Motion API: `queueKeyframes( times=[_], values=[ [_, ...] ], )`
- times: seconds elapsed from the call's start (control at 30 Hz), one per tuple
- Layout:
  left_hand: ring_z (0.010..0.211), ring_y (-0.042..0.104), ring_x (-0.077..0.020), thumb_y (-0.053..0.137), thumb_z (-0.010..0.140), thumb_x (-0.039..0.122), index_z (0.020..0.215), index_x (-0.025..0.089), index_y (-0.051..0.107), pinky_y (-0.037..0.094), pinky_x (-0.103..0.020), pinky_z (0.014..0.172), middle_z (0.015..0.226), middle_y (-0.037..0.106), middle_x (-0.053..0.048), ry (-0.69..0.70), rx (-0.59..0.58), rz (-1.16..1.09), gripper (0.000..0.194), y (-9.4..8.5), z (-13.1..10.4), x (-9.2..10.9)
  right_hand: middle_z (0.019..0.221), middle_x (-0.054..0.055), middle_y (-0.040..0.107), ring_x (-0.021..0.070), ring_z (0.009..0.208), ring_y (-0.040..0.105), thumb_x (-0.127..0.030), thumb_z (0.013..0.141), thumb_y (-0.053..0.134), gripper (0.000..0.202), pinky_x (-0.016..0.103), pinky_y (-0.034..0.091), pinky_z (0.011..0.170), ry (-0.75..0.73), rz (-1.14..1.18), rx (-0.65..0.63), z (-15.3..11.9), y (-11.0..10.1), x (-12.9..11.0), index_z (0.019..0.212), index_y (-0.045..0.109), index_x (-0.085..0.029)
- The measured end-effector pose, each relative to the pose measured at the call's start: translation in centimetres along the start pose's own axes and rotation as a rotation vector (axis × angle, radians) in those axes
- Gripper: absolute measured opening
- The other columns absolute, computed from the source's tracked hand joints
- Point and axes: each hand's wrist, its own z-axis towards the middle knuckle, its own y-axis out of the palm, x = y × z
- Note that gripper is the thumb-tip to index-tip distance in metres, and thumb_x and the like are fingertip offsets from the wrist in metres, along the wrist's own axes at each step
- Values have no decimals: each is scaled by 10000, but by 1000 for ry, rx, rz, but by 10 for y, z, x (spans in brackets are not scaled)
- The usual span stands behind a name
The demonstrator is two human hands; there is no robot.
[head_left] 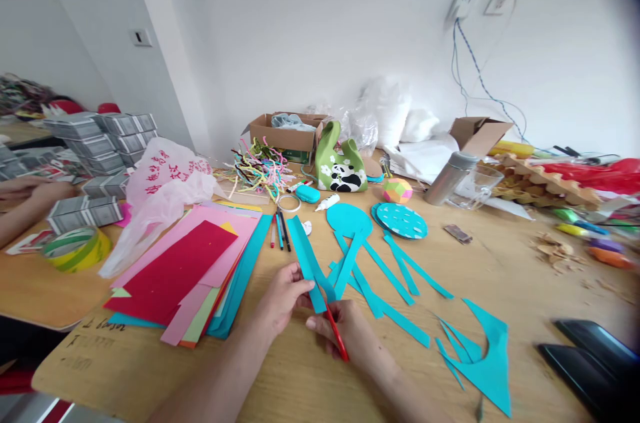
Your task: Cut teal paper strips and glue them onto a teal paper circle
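Note:
Between the thumb and fingers of my left hand (286, 295) is a blue paper piece (306, 263), held upright and slanting away from me. My right hand (345, 329) grips red-handled scissors (337, 333), whose blades meet the paper's near end. A narrow blue strip curls off the paper beside the blades. Just beyond lie several cut blue strips (390, 273) and a blue paper circle (349, 217). Blue offcuts (493, 356) rest to the right of my right hand.
Stacked coloured paper (185, 269) lies at left, beside a tape roll (76, 249) and a plastic bag (165, 183). Pens (281, 231), a green panda bag (340, 159) and a steel bottle (450, 177) stand or lie farther back. Another person's hands (37, 199) show at far left.

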Motion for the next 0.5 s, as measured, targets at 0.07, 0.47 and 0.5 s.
queueKeyframes(
  times=[0.07, 0.47, 0.5],
  values=[
    [675, 653, -200, 719, 576, 219, 879, 133, 637, 511, -282, 561, 831, 713, -75, 0, -2, 3, 326, 0, 0, 0, 374, -45, 464, 76, 324, 415, -588, 603, 741, 488, 194, 267, 336, 23, -18, 23, -1, 0, -4, 539, 477, -184],
    [658, 639, -186, 712, 589, 199, 850, 124, 640, 512, -293, 582, 795, 709, -73, 18, -47, -25, 280, 0, 1, -6, 409, -28, 511, 77, 328, 435, -542, 624, 748, 447, 192, 275, 334, 33, -18, 47, 1, 0, 0, 566, 508, -169],
    [646, 636, -180, 713, 585, 196, 844, 125, 639, 509, -285, 568, 791, 708, -70, 10, -44, -27, 278, 0, 0, -5, 405, -30, 505, 77, 329, 435, -532, 619, 756, 442, 192, 273, 333, 36, -23, 51, 0, 0, -1, 563, 508, -170]
  ],
)
